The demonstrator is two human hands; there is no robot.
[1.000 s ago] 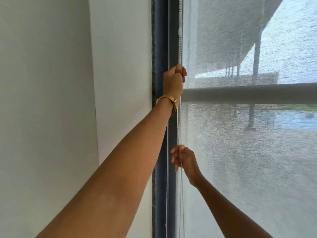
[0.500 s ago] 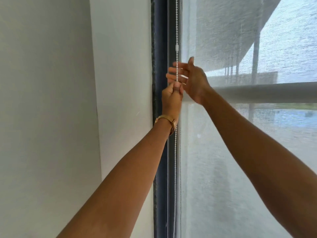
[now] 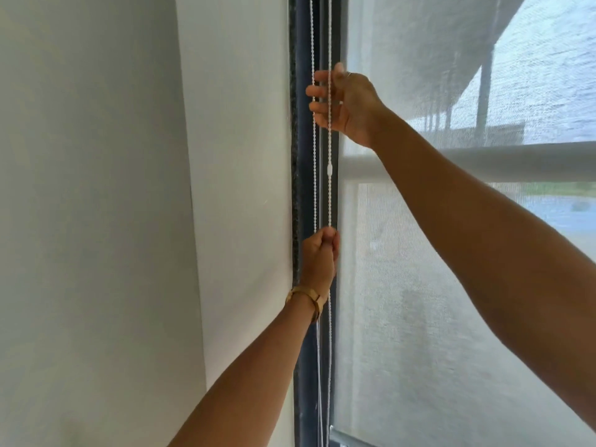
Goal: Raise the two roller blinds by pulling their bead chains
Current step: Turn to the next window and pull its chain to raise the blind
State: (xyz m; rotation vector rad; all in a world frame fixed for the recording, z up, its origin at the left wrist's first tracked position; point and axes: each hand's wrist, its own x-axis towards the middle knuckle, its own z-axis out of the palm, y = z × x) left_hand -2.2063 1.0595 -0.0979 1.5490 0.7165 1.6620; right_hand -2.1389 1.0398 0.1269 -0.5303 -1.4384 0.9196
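Note:
Two white bead chain strands (image 3: 313, 162) hang in front of the dark window frame, the right strand carrying a small connector (image 3: 329, 170). My left hand (image 3: 321, 258), a gold bracelet on its wrist, is clenched around the chain low down. My right hand (image 3: 343, 104) is higher up with its fingers spread behind both strands and nothing pinched between them. The mesh roller blind (image 3: 435, 301) covers the window on the right, its bottom rail (image 3: 346, 438) low in view. A pale horizontal bar (image 3: 516, 161) crosses the window behind my right forearm.
The dark vertical window frame (image 3: 301, 188) runs just left of the chains. A plain white wall (image 3: 129, 221) fills the left half of the view. A building and a road show dimly through the mesh.
My left hand has pulled down along the chain from beside my right hand to well below it. The connector has come down with it. My right hand stays high, still open.

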